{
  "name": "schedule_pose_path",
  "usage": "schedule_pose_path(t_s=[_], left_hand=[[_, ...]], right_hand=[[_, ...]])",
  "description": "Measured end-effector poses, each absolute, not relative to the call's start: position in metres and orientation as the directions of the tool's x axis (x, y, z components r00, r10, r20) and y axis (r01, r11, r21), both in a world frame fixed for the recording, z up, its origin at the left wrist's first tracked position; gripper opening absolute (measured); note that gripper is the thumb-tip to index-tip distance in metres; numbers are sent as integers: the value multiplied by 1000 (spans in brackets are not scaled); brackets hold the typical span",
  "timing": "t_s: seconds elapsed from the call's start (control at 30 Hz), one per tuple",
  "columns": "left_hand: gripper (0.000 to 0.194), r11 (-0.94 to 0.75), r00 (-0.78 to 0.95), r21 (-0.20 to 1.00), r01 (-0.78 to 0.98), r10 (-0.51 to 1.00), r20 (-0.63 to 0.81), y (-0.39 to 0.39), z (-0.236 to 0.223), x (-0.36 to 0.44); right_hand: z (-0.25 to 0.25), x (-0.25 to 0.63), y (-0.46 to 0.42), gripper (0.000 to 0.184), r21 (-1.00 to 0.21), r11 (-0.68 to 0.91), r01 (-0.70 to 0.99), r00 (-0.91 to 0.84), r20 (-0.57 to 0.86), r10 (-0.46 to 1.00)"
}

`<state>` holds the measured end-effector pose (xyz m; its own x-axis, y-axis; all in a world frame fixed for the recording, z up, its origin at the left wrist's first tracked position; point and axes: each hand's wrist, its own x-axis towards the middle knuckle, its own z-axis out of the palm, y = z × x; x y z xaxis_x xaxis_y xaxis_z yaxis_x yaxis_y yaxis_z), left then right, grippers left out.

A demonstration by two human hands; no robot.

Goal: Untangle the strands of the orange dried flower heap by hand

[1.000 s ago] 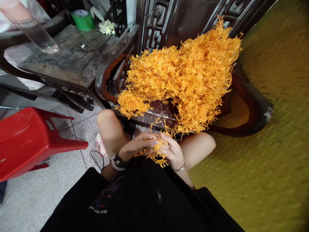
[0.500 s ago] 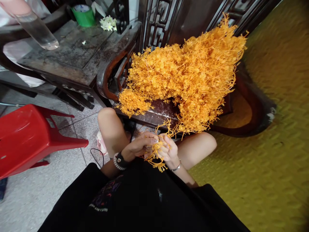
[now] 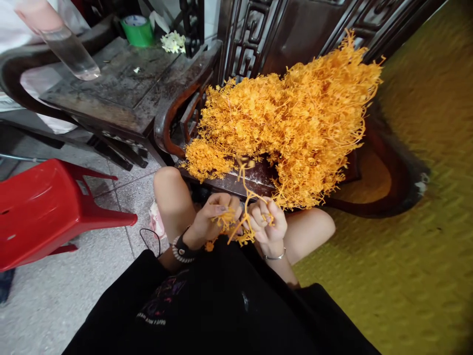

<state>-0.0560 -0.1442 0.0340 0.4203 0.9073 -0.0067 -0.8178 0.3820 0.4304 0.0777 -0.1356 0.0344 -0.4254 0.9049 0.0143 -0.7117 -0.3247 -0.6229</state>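
Note:
A big heap of orange plastic sprigs (image 3: 288,123) lies on the seat of a dark wooden chair (image 3: 251,180) in front of my knees. Between my knees, my left hand (image 3: 210,217) and my right hand (image 3: 268,224) are both closed on a small bunch of the same orange sprigs (image 3: 236,224). One thin strand rises from the bunch toward the heap. A beaded band and a dark watch sit on my left wrist, a thin bracelet on my right.
A dark wooden side table (image 3: 111,98) stands at the left with a green tape roll (image 3: 138,29), white flowers (image 3: 173,42) and a clear glass (image 3: 70,49) held by another person. A red plastic stool (image 3: 48,207) lies tipped on the tiled floor. A yellow textured surface (image 3: 424,222) fills the right.
My hands have lifted slightly toward the chair edge, still working the small bunch. A strand now stands up from it. The view shifted a little.

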Motion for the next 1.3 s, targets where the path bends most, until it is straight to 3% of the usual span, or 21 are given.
schedule_pose_path(t_s=[0.1, 0.3, 0.5, 0.6, 0.73, 0.87, 1.1, 1.3], left_hand=[[24, 460, 438, 337, -822, 888, -144, -142, 36, -60], [7, 489, 391, 163, -857, 823, -412, -133, 22, -66], [12, 488, 435, 101, -867, 840, -325, -131, 15, -75], [12, 525, 459, 198, -828, 837, -299, -132, 14, -74], [4, 468, 366, 500, -729, 883, -292, -132, 11, -61], [27, 369, 245, 758, -537, 929, -278, -132, 6, -51], [58, 181, 126, 905, -385, 982, -143, -126, -7, -58], [48, -35, 1, 997, -65, 999, 35, -119, -1, -63]], right_hand=[[40, 82, -134, 47, -667, -304, -680, -316, -107, 943], [44, 85, -127, 39, -610, -229, -758, -121, -214, 969], [41, 97, -122, 40, -531, -94, -842, 7, -184, 983], [40, 100, -120, 38, -468, -58, -882, 23, -166, 986], [36, 102, -117, 37, -350, -135, -927, -48, -245, 968], [30, 105, -113, 37, -218, -276, -936, -183, -367, 912], [29, 101, -114, 36, -162, -415, -895, -296, -482, 825], [31, 99, -119, 33, -243, -599, -763, -431, -499, 752]])
